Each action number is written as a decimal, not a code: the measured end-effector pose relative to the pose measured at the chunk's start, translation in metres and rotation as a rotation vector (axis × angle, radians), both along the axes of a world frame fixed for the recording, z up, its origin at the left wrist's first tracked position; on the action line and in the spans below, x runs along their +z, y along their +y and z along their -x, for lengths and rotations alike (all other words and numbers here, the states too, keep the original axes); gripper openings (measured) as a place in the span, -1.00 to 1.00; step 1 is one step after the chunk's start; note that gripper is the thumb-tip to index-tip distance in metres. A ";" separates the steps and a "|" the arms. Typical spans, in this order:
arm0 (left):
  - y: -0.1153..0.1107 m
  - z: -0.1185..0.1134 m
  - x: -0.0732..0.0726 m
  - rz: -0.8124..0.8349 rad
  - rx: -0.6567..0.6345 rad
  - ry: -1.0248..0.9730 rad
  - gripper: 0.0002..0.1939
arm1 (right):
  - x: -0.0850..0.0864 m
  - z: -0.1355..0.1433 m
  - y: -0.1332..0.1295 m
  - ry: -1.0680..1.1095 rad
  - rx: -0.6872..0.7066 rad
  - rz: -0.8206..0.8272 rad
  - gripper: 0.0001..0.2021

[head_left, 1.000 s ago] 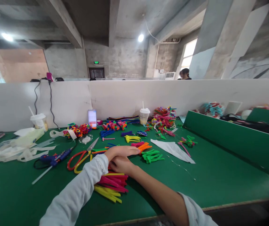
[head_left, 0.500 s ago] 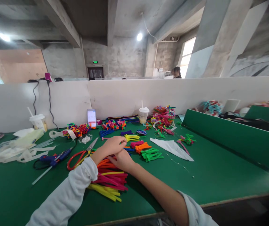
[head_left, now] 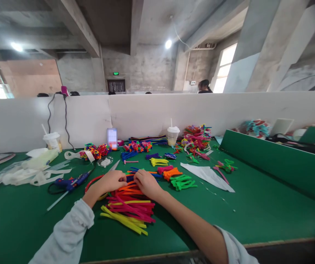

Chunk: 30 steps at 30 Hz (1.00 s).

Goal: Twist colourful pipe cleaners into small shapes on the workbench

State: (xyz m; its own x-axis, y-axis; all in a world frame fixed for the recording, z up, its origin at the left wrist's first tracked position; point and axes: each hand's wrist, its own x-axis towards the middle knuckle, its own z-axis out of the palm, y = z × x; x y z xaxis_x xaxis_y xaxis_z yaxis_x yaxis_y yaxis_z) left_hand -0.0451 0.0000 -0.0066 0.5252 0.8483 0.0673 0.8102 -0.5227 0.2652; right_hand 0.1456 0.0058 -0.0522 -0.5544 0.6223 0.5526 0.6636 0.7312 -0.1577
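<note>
Fuzzy pipe cleaners lie in a loose pile in front of me, with pink stems in the middle and yellow stems nearest me. Over the pile's far end, my left hand has its fingers curled in a pinch. Close to its right, my right hand pinches too, thumb and fingertips together. A thin orange pipe cleaner appears to run between both sets of fingertips; its ends are partly hidden. Scissors with red handles lie partly behind my left hand.
A blue glue gun lies at left beside clear plastic strips. Bundles of green, orange and yellow stems sit beyond my right hand, near a white paper piece. A lidded cup and phone stand by the partition. A green divider is at right.
My hands were crossed, the left over the right wrist area. They have come apart, my left hand moving left and down, and now face each other with a small gap.
</note>
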 end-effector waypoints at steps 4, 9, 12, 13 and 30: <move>0.001 -0.002 -0.004 -0.028 -0.049 -0.019 -0.87 | -0.002 -0.001 0.003 0.014 -0.013 -0.029 -0.88; -0.002 -0.008 -0.004 -0.149 -0.029 0.024 -0.81 | -0.001 -0.002 0.003 0.058 -0.028 -0.038 -0.87; -0.002 -0.009 -0.003 -0.216 -0.019 0.010 -0.76 | 0.001 -0.002 0.002 0.088 -0.012 -0.015 -0.89; -0.002 -0.009 -0.003 -0.241 -0.023 0.001 -0.75 | 0.002 -0.003 0.002 0.090 -0.006 -0.011 -0.89; -0.003 -0.020 -0.010 -0.405 -0.013 -0.094 -0.84 | 0.005 -0.004 0.006 0.408 0.109 0.127 -0.88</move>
